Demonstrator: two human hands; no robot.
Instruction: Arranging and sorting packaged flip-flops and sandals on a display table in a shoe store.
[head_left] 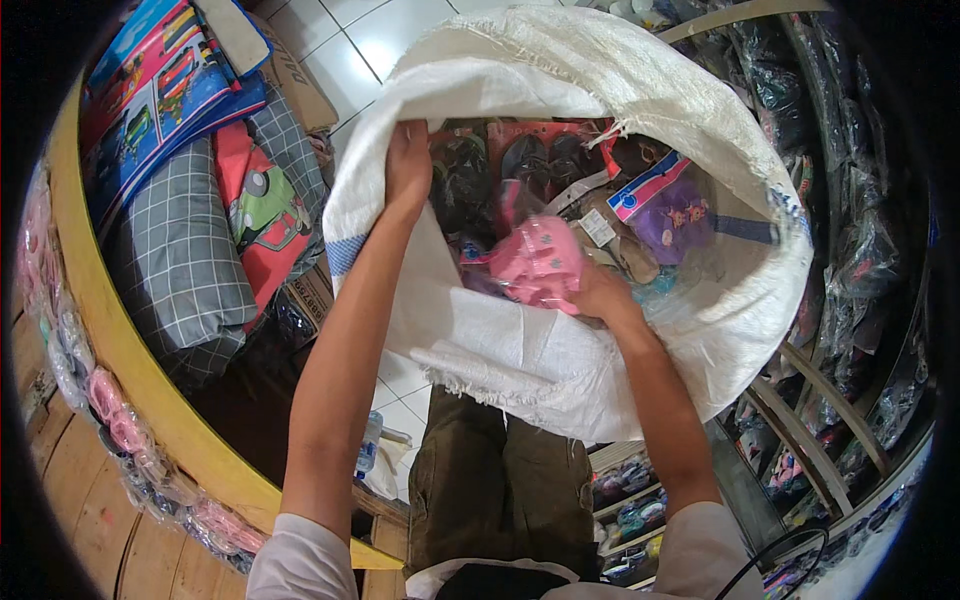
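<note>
A large white woven sack (520,30) with a frayed rim and blue stripes gapes wide in front of me. My left hand (408,170) grips its left side at the mouth, the fingers partly hidden by the fabric. Inside the near part of the opening, my right hand (605,292) is closed on a pink plastic-wrapped item (540,262), blurred, with small dark marks. Beyond it lie dark sandals (530,160) on red card, a purple plastic-wrapped item (672,220) with a header card, and a beige shoe or sandal (635,258) with a white tag.
To the left, a yellow-edged wooden counter (110,340) curves past a grey checked fabric bundle (185,250) and colourful printed packs (165,90). Racks of plastic-wrapped goods (850,250) stand close on the right. White floor tiles (330,50) show behind the sack, and a cardboard box (300,85) stands there.
</note>
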